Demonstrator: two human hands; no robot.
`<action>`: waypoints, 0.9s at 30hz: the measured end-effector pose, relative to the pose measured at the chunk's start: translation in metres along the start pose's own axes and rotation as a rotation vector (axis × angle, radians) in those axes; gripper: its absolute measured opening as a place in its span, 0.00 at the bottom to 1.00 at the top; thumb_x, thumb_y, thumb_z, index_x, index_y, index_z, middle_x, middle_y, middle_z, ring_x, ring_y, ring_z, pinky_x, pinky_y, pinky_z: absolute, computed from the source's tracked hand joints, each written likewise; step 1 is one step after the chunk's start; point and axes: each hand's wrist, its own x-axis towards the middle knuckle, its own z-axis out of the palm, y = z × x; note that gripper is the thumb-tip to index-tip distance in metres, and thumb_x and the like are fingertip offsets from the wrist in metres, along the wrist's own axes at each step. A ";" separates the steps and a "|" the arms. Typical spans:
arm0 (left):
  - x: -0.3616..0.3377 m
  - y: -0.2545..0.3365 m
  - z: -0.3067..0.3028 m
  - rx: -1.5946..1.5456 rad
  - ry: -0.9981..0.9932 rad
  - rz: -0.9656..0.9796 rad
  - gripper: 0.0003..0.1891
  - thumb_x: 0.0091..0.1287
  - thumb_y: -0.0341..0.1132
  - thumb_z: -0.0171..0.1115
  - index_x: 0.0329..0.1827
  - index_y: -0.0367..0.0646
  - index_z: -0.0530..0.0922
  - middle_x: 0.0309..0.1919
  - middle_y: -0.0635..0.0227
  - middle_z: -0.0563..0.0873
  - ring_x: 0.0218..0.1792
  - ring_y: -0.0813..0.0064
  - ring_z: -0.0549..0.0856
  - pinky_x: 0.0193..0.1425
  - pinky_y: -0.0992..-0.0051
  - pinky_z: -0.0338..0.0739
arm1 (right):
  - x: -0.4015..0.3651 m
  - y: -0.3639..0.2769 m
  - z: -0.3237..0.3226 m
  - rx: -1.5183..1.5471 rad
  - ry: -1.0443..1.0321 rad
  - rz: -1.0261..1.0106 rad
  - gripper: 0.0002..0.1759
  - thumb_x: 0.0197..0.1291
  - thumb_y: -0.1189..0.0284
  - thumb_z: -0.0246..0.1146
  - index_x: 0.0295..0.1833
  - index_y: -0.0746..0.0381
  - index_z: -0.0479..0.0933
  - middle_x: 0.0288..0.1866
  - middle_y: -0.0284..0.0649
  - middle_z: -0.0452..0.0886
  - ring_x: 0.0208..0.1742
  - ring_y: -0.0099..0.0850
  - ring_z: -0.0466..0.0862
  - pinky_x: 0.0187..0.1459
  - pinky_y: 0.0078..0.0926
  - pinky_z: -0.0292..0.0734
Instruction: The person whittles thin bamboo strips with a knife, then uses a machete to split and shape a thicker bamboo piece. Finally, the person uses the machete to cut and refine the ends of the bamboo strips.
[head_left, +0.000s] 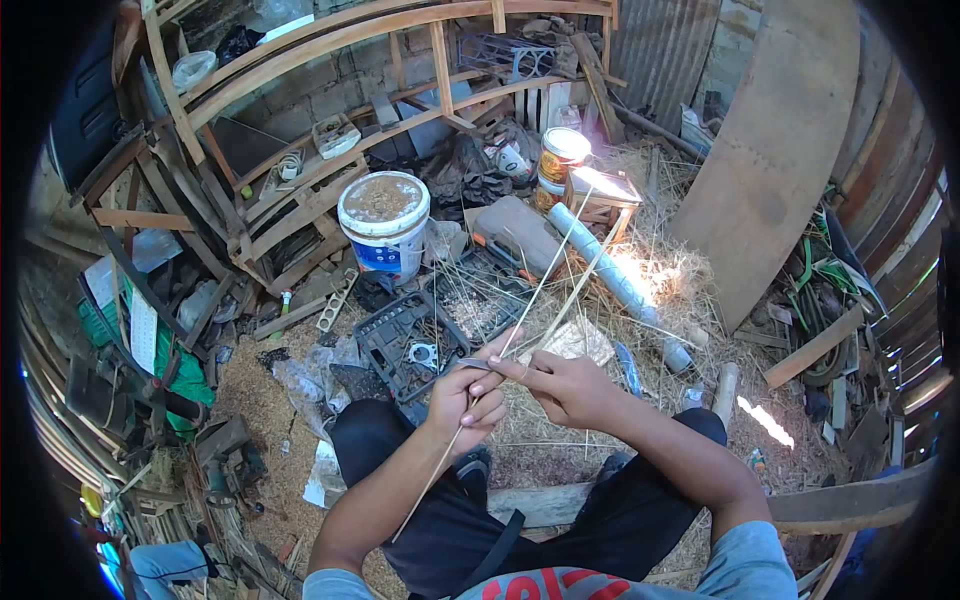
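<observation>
Wooden frame [440,66]: curved rails and upright posts, spanning the rear wall at left and centre.
Brown board [772,150]: a tall, bowed sheet standing at the right.
White bucket [388,262]: upright, its top brown and crusted.
Pale blue pipe [622,288]: lying aslant on straw, right of centre.
Black tool case [388,340]: open on the ground, just beyond the hands.
Left hand [466,402]: fingers curled closed around the strip, palm turned inward.
Right hand [572,388]: fingers bent, the forefinger directed at the blade; what they grip cannot be told.
Slender strip [428,484]: crosses the left hand's curled fingers, its near end slanting down past the wrist; two strands diverge beyond the fingertips.
Metal blade [478,365]: between the hands, at the left fingers and just beside the right fingertips.
</observation>
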 end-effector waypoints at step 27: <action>0.000 -0.005 -0.005 -0.084 -0.159 -0.059 0.30 0.73 0.26 0.38 0.80 0.39 0.49 0.20 0.77 0.64 0.08 0.86 0.60 0.13 0.81 0.55 | 0.010 0.059 -0.026 -0.365 0.396 0.282 0.33 0.61 0.77 0.59 0.73 0.45 0.69 0.33 0.42 0.75 0.26 0.43 0.80 0.29 0.40 0.78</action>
